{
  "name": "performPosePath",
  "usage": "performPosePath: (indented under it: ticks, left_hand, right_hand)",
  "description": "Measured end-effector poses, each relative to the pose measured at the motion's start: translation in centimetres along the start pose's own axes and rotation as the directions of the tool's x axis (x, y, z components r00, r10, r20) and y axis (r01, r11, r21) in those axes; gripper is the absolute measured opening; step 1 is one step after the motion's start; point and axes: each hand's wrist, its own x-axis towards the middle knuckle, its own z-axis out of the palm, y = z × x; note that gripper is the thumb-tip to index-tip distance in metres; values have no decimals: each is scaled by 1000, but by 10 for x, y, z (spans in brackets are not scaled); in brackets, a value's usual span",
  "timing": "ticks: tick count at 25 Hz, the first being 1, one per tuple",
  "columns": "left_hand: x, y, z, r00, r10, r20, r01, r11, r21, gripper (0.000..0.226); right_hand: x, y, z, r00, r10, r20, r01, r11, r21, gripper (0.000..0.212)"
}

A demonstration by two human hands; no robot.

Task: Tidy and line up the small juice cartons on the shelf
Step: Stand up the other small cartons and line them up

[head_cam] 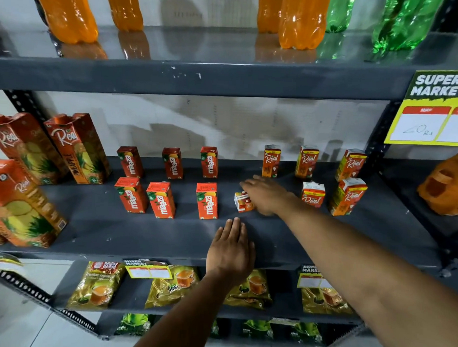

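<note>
Small juice cartons stand on the dark grey middle shelf. Several red Maaza cartons stand in two rows at the centre. Several small Real cartons stand to the right. One small carton lies tipped on its side between the two groups. My right hand reaches over it, fingers spread and touching it, with no clear grip. My left hand rests flat on the shelf's front edge, holding nothing.
Tall Real pineapple cartons stand at the left of the shelf. Orange and green bottles fill the shelf above. A yellow price sign hangs at the right. Tea packets lie on the shelf below.
</note>
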Motion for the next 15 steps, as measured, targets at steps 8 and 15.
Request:
performPosePath:
  ticks: [8,15]
  left_hand:
    - [2,-2,3,1000,16,-8,-16,1000,-14,71]
    - [1,0,1,999,16,30,-17,1000,12,71]
  right_hand:
    - [-2,-9,18,844,493,-213,-277,739,614,56]
    - [-23,-43,48,425,892,-154,-245,277,929,61]
